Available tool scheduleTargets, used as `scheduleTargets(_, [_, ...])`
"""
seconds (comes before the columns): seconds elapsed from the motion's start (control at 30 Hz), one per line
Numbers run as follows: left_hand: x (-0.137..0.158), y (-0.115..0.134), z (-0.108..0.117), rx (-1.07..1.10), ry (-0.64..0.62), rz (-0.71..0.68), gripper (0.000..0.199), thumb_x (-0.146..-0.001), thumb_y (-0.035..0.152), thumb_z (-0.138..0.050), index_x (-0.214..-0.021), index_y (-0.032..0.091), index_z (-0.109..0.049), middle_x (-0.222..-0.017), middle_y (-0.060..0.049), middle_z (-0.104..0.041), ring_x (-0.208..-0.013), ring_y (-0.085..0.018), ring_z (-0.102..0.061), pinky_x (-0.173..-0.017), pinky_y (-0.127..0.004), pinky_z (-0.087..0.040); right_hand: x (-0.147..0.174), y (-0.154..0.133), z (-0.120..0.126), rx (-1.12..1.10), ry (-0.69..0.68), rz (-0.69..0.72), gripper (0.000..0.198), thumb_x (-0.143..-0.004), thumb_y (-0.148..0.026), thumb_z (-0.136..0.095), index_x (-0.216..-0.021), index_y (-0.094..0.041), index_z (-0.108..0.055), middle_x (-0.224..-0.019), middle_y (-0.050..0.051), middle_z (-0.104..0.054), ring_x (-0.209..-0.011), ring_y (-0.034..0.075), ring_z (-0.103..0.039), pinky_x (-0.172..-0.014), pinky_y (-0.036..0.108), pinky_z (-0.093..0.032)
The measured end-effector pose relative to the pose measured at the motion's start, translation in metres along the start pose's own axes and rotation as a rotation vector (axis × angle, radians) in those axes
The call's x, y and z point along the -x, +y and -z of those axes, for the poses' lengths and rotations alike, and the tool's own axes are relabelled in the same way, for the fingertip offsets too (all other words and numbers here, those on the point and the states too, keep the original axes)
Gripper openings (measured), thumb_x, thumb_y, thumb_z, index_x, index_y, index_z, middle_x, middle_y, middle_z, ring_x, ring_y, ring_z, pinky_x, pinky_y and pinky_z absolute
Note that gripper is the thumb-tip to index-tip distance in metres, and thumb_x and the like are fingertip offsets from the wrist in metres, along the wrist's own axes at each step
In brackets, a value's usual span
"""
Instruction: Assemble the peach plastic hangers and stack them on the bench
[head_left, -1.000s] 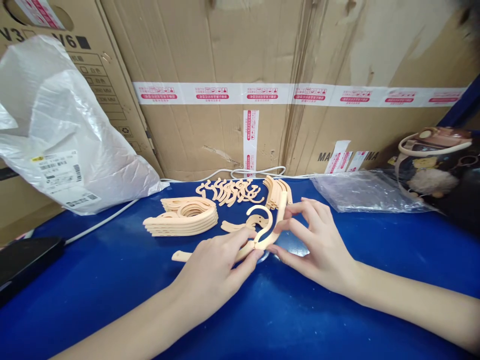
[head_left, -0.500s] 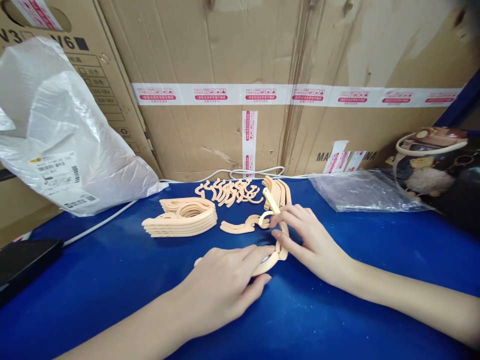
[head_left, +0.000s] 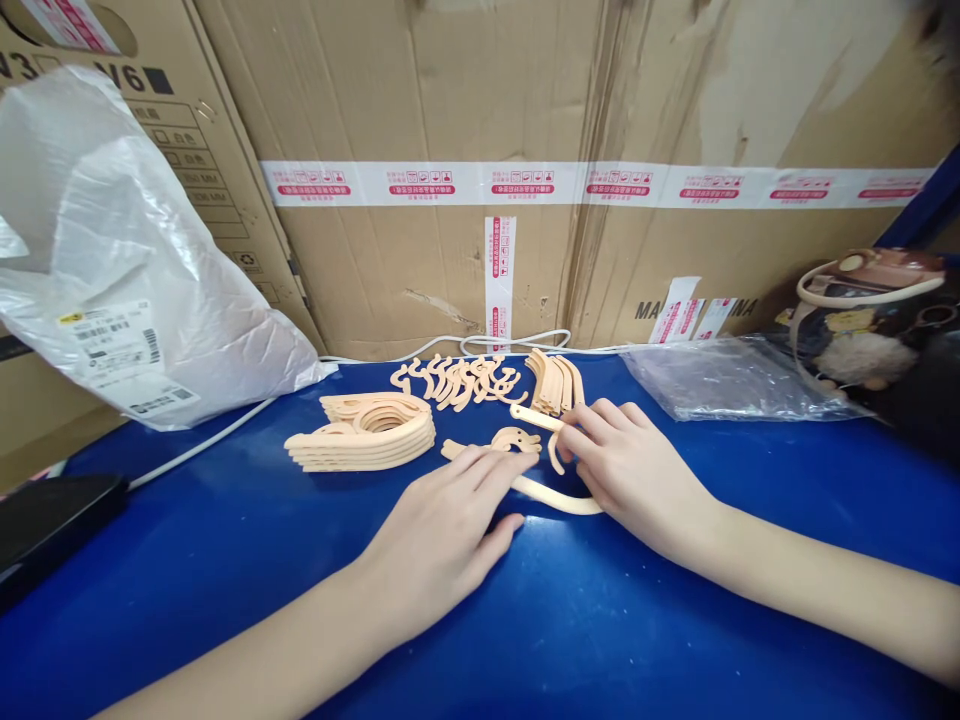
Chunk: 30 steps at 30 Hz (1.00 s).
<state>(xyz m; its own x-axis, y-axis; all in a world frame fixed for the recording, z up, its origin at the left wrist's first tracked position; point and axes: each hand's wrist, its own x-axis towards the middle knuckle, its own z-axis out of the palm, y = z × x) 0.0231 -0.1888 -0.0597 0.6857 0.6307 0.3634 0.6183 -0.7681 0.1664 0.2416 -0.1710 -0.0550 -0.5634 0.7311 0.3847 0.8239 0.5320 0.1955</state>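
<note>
A beige plastic folding hanger (head_left: 559,497) is between my hands, just above the blue table. My left hand (head_left: 442,530) has its fingers over the hanger's left end and its thumb below, closed on it; the grip is partly hidden. My right hand (head_left: 645,475) pinches the right side, where a straight arm (head_left: 534,417) and a curved hook (head_left: 556,455) stick out to the left. Behind my left fingertips lie loose hanger pieces (head_left: 517,440). A stack of folded hangers (head_left: 364,440) rests to the left.
Small hooks (head_left: 461,380) lie in a pile at the back, with stacked curved arms (head_left: 553,382) beside them. A white plastic bag (head_left: 150,270) and a black device (head_left: 64,530) are left. Clear plastic film (head_left: 735,380) lies right. Cardboard boxes (head_left: 420,270) stand behind.
The hanger has turned: its lower arm now stretches rightward to my right hand, and the straight arm tilts further left. My left hand has moved slightly back and left.
</note>
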Motion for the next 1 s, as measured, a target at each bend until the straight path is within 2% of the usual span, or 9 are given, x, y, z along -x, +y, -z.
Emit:
scheduleTargets(0.1, [0.000, -0.003, -0.004, -0.031, -0.020, 0.050, 0.059, -0.093, 0.025, -0.050, -0.144, 0.016, -0.023, -0.147, -0.008, -0.040, -0.134, -0.020, -0.037, -0.109, -0.040, -0.035, 0.000, -0.001, 0.003, 0.181, -0.043, 0.003, 0.009, -0.083, -0.009, -0.057, -0.086, -0.018, -0.060, -0.094, 0.007, -0.061, -0.083, 0.025, -0.049, -0.069, 0.034, -0.029])
scheduleTargets(0.23, [0.003, -0.004, -0.006, -0.052, -0.076, 0.119, 0.067, -0.095, 0.034, -0.045, -0.148, 0.012, -0.011, -0.150, -0.014, -0.034, -0.133, -0.023, -0.039, -0.106, -0.042, -0.039, 0.001, -0.002, 0.005, 0.300, -0.037, 0.033, 0.007, -0.082, -0.010, -0.060, -0.081, -0.016, -0.061, -0.084, 0.007, -0.061, -0.078, 0.025, -0.050, -0.065, 0.034, -0.028])
scheduleTargets(0.3, [0.003, -0.005, -0.006, -0.074, -0.097, 0.128, 0.065, -0.095, 0.037, -0.044, -0.147, 0.011, -0.015, -0.148, -0.015, -0.036, -0.131, -0.025, -0.042, -0.105, -0.044, -0.040, 0.002, -0.001, 0.005, 0.329, -0.037, 0.054, 0.009, -0.081, -0.008, -0.060, -0.078, -0.016, -0.062, -0.079, 0.007, -0.060, -0.075, 0.025, -0.050, -0.064, 0.034, -0.028])
scheduleTargets(0.43, [0.001, -0.004, -0.002, -0.141, -0.135, 0.083, 0.053, -0.096, 0.038, -0.043, -0.141, 0.011, -0.035, -0.145, -0.015, -0.041, -0.130, -0.028, -0.043, -0.105, -0.048, -0.039, 0.004, 0.001, 0.003, 0.356, -0.066, 0.079, 0.012, -0.079, -0.005, -0.057, -0.079, -0.015, -0.062, -0.080, 0.008, -0.060, -0.075, 0.026, -0.051, -0.063, 0.035, -0.029])
scheduleTargets(0.6, [-0.002, 0.003, 0.005, -0.219, -0.134, 0.107, 0.040, -0.095, 0.027, -0.047, -0.132, 0.012, -0.047, -0.129, -0.013, -0.056, -0.111, -0.027, -0.057, -0.093, -0.045, -0.049, 0.006, 0.003, 0.000, 0.356, -0.074, 0.093, 0.016, -0.080, -0.001, -0.053, -0.081, -0.015, -0.063, -0.081, 0.010, -0.060, -0.073, 0.026, -0.052, -0.062, 0.035, -0.031])
scheduleTargets(0.7, [-0.002, 0.007, 0.007, -0.306, -0.147, 0.119, 0.039, -0.090, 0.012, -0.048, -0.129, 0.012, -0.049, -0.108, -0.011, -0.064, -0.094, -0.024, -0.063, -0.078, -0.037, -0.055, 0.006, 0.003, -0.001, 0.345, -0.076, 0.096, 0.017, -0.079, -0.001, -0.053, -0.082, -0.014, -0.063, -0.082, 0.009, -0.061, -0.073, 0.026, -0.054, -0.061, 0.035, -0.033])
scheduleTargets(0.8, [0.000, 0.010, 0.007, -0.408, -0.184, 0.104, 0.047, -0.084, 0.000, -0.046, -0.131, 0.010, -0.048, -0.096, -0.009, -0.066, -0.082, -0.021, -0.064, -0.067, -0.031, -0.056, 0.006, 0.002, -0.002, 0.313, -0.098, 0.091, 0.014, -0.080, -0.002, -0.055, -0.082, -0.014, -0.062, -0.078, 0.007, -0.061, -0.068, 0.025, -0.054, -0.060, 0.034, -0.034])
scheduleTargets(0.87, [0.002, 0.011, 0.007, -0.473, -0.196, 0.086, 0.053, -0.082, -0.005, -0.042, -0.133, 0.009, -0.045, -0.094, -0.009, -0.066, -0.079, -0.020, -0.065, -0.063, -0.029, -0.055, 0.005, 0.003, -0.003, 0.290, -0.107, 0.087, 0.012, -0.081, -0.004, -0.056, -0.081, -0.015, -0.062, -0.075, 0.006, -0.060, -0.066, 0.024, -0.054, -0.060, 0.034, -0.034])
scheduleTargets(1.0, [0.005, 0.010, 0.005, -0.585, -0.120, 0.024, 0.054, -0.082, -0.007, -0.035, -0.133, 0.007, -0.044, -0.098, -0.011, -0.068, -0.082, -0.021, -0.065, -0.063, -0.029, -0.055, 0.003, 0.003, -0.001, 0.295, -0.072, 0.096, 0.013, -0.082, -0.004, -0.054, -0.080, -0.015, -0.061, -0.074, 0.006, -0.060, -0.065, 0.023, -0.054, -0.061, 0.034, -0.034])
